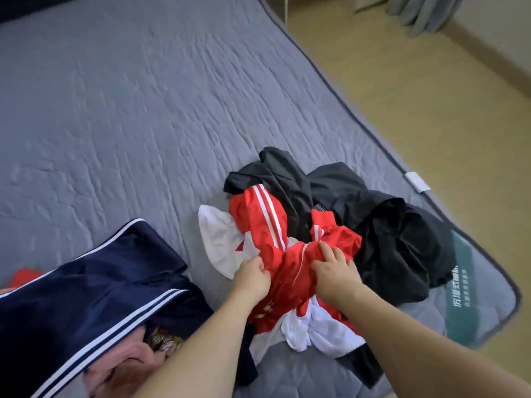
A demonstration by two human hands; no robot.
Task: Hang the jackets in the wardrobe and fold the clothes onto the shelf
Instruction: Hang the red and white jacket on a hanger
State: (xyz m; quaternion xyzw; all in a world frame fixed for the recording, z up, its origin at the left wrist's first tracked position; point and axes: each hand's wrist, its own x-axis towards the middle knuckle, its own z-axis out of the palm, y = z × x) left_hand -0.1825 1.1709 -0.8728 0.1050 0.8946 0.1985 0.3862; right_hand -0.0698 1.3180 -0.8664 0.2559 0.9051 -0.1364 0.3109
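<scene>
Head view: both hands (pixel 296 275) gripping red jacket (pixel 284 262)

Soft even daylight, slight blur, wide-angle bending.

Home bedroom: grey quilted mattress (pixel 120 116), wood floor (pixel 431 90), curtain (pixel 425 10).

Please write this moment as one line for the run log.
stage: sorting pile | left hand: grips red jacket | right hand: grips red jacket | on: bed | black clothes: untouched
</scene>
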